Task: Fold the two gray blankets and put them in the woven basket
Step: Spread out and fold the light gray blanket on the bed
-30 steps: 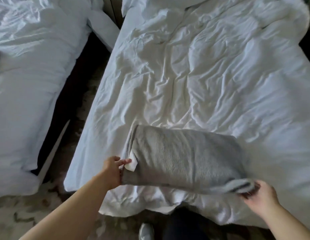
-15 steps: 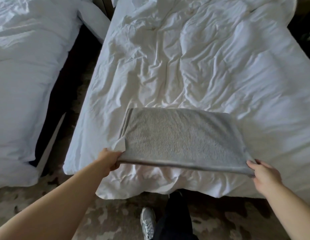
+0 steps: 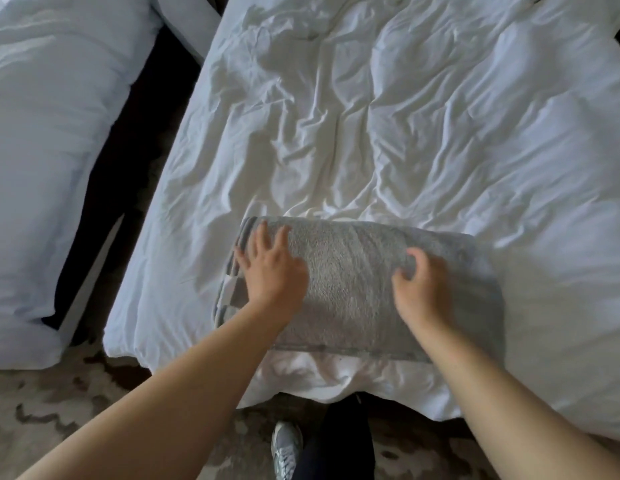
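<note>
- One gray blanket (image 3: 350,271) is in view, folded to a thick oblong pad; it lies on the bed (image 3: 405,133) at that bed's near edge, long side along the edge; the second blanket and the woven basket are not in view.
- Toward the bed's left side, the left hand (image 3: 273,275) rests palm down on the pad; fingers (image 3: 263,233) straight and spread, holding nothing.
- Toward the bed's right side, the right hand (image 3: 419,292) sits on the pad; fingers (image 3: 414,258) curled, tips sunk in the pile; whether they pinch cloth or merely press cannot be told.
- Handling, judged: soft, limp, fleece-like cloth, light for its bulk; no stiffness of its own, so the pad will sag and its layers slide apart if lifted by one corner or by the top layer alone; not fragile; unlikely to slip on the bed's crumpled white cover.
- Layer edges, banded light and dark, show stacked at the end under the left hand; that end is judged the loose one, likeliest to fan open.
- Recommended hold, judged: both hands slid under the short ends, thumbs over, fingers beneath, clamping all layers together.
- Stage, judged: fold of this blanket complete or nearly so; transfer to the basket not yet done.
- Also noted: a second bed (image 3: 41,133) left of the bed across a dark gap; patterned carpet (image 3: 41,410) and one grey shoe (image 3: 286,448) below the bed's near edge.
</note>
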The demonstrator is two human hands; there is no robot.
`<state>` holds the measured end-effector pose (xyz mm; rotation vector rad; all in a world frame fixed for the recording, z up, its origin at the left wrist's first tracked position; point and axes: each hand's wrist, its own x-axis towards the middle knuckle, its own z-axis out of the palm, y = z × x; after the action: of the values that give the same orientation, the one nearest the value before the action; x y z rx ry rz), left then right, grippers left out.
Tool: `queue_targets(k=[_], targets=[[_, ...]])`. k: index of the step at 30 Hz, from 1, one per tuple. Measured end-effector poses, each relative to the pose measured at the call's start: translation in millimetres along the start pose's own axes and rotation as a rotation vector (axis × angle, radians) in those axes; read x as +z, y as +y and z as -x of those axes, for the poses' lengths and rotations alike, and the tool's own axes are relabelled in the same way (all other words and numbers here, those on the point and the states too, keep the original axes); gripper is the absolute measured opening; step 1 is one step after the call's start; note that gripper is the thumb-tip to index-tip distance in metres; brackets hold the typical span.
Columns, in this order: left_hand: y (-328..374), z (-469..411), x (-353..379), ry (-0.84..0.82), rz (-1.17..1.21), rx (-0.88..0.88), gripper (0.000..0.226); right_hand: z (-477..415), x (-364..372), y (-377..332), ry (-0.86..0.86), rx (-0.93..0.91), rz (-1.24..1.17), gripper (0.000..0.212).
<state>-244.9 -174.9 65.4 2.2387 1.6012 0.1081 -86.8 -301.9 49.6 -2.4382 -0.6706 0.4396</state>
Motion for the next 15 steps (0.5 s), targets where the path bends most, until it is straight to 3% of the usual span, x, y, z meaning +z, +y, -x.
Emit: queue_targets(k=[4, 8, 15], targets=[[2, -32, 53, -0.132, -0.170, 0.109, 0.058, -28, 65, -17, -0.223, -0.344, 0.301, 0.054], [-56, -48, 90, -0.147, -0.274, 0.108, 0.066, -51, 100, 27, -0.320, -0.444, 0.548, 0.066], [-89, -43, 127, -0.044, -0.184, 0.190, 0.071, -58, 89, 98, -0.147, -0.381, 0.581, 0.074]])
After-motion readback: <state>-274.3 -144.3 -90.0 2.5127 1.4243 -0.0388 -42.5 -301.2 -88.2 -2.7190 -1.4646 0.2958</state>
